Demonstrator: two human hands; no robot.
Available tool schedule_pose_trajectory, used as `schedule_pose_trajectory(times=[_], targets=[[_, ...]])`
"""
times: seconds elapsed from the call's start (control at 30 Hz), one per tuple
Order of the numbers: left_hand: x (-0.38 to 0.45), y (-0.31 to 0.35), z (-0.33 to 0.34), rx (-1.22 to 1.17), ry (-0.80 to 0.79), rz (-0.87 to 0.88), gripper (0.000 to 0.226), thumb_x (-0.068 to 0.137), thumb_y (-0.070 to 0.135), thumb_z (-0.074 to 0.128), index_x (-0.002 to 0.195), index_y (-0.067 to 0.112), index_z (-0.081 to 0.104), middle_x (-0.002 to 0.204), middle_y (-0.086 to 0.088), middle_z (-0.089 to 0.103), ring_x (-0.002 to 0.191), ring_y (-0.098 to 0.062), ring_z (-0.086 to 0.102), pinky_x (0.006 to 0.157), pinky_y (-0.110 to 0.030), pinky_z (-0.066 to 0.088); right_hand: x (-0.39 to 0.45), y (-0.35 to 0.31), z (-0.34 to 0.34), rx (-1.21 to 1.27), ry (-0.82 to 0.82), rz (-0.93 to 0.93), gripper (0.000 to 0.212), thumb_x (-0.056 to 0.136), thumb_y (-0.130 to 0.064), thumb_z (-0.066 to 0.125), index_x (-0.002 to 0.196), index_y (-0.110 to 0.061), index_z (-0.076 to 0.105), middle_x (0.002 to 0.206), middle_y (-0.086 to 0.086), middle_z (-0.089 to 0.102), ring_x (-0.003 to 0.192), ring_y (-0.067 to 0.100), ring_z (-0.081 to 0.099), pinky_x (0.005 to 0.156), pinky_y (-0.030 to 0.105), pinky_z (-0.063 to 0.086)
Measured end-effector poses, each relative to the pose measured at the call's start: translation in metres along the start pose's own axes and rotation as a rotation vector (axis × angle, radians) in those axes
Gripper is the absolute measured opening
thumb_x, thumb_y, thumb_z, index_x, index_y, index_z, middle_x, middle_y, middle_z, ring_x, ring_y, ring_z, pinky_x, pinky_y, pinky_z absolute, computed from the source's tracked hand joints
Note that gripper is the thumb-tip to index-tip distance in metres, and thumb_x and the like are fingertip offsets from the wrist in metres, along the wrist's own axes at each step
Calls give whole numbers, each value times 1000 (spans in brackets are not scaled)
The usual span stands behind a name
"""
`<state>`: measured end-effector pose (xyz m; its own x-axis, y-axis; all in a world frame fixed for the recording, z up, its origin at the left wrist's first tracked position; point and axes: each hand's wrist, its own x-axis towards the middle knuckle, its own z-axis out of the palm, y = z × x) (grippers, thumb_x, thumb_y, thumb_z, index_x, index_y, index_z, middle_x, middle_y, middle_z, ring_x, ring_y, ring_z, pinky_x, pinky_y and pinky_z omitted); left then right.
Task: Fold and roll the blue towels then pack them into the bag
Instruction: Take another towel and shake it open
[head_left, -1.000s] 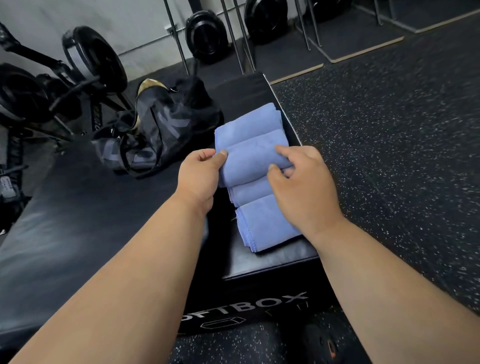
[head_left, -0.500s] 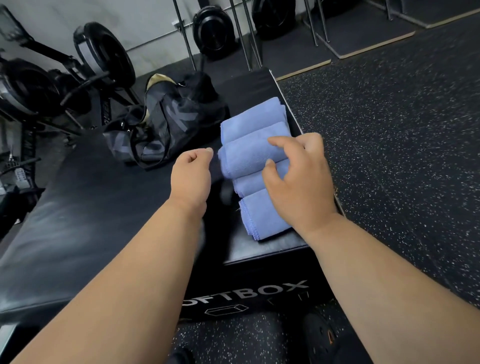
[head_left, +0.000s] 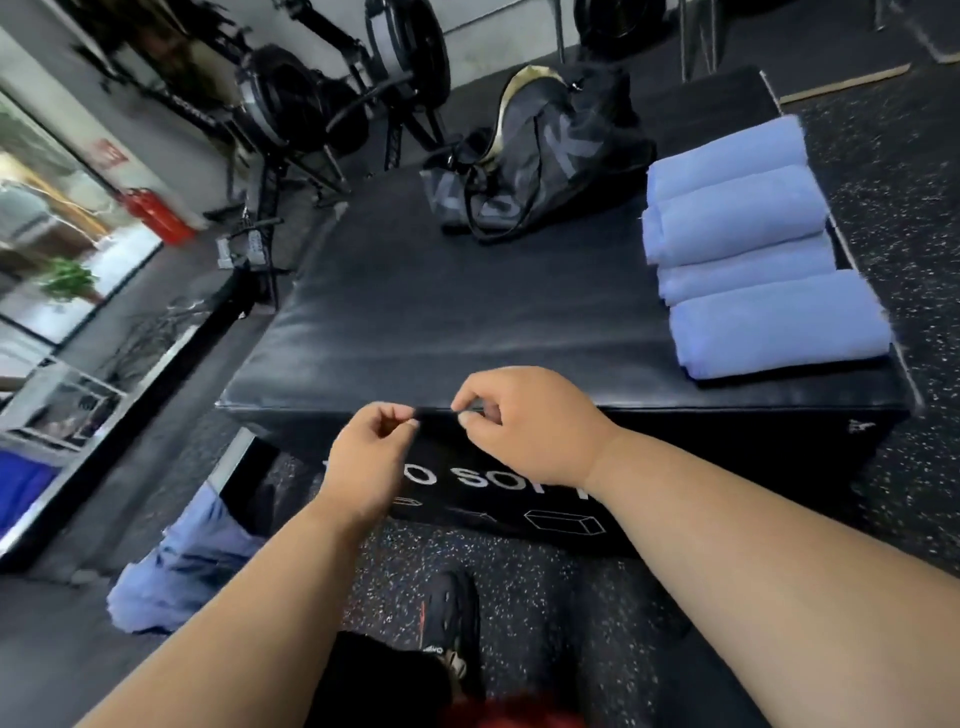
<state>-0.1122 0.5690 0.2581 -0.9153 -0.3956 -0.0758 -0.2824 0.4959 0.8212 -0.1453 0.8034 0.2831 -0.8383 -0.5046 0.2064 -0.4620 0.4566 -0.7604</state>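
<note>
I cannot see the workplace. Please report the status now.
Left hand and right hand empty, loosely curled. Four rolled towels on box; bag beside them. Nothing blocking.

black box (head_left: 675, 447) front face: white letters, partly hidden behind hands, readable "o so"; white line drawings of box shapes below lettering; black bag (head_left: 545, 156): large grey letters, "k" clear, rest creased, unreadable; shoe (head_left: 452, 618): small white mark, too small to read
</note>
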Motion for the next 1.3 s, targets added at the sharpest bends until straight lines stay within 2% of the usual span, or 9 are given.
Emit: schedule_pose_trajectory(times=[0.17,0.33,0.5,0.67,0.77,0.83,1.0,1.13,1.3], targets=[[-13,-92,-86,121,9,-212,6,96,16,73,96,16,67,74,0,66,55,-14,49,53,-25,38,8,-29,47,-36,-189,-7,18,100,-37,59,112,-34,72,75,-15,64,78,5,60,72,31,48],[-19,-169,-158,254,30,-390,19,96,29,72,102,12,72,76,3,68,65,-15,56,65,-27,45,15,-59,111,-68,-356,-22,21,100,-40,59,115,-33,72,80,-16,63,80,4,58,72,30,45],[-29,-243,-200,373,16,-496,20,99,35,69,106,15,68,96,2,67,99,-27,66,81,-33,43,25,-73,161,-90,-480,47,24,101,-40,58,123,-36,68,83,-11,71,77,3,64,73,31,54],[-18,-303,-237,362,-19,-656,19,98,26,70,85,13,68,70,-6,59,61,-24,49,58,-34,39,47,-79,204,-47,-489,124,27,102,-39,60,129,-41,64,91,-15,72,75,3,66,65,24,49],[1,-331,-256,299,52,-692,21,97,25,70,109,9,75,101,-13,73,98,-37,67,84,-39,53,65,-84,233,-1,-487,173,27,102,-40,61,128,-44,62,93,-16,71,69,4,68,64,30,57],[16,-352,-266,219,100,-752,42,97,23,71,135,6,64,128,-18,69,122,-39,64,98,-37,51,80,-89,255,0,-470,179,27,102,-41,61,129,-45,62,95,-17,70,70,2,66,62,27,54],[46,-387,-283,178,156,-768,58,96,28,69,148,10,55,147,-16,57,119,-32,60,85,-31,46,127,-106,305,-6,-483,139,25,102,-38,61,125,-46,64,95,-20,71,67,2,67,64,28,54],[78,-421,-302,76,236,-777,60,88,33,72,144,15,60,145,-10,61,127,-32,60,102,-34,51,174,-119,340,-88,-507,66,22,101,-40,60,121,-47,65,90,-21,69,76,-1,66,87,26,54],[119,-447,-328,15,375,-791,54,93,30,64,146,20,60,148,-11,54,137,-33,50,116,-40,43,215,-135,382,-119,-536,-10,22,99,-40,60,120,-44,66,90,-18,68,78,-1,65,76,34,57]])
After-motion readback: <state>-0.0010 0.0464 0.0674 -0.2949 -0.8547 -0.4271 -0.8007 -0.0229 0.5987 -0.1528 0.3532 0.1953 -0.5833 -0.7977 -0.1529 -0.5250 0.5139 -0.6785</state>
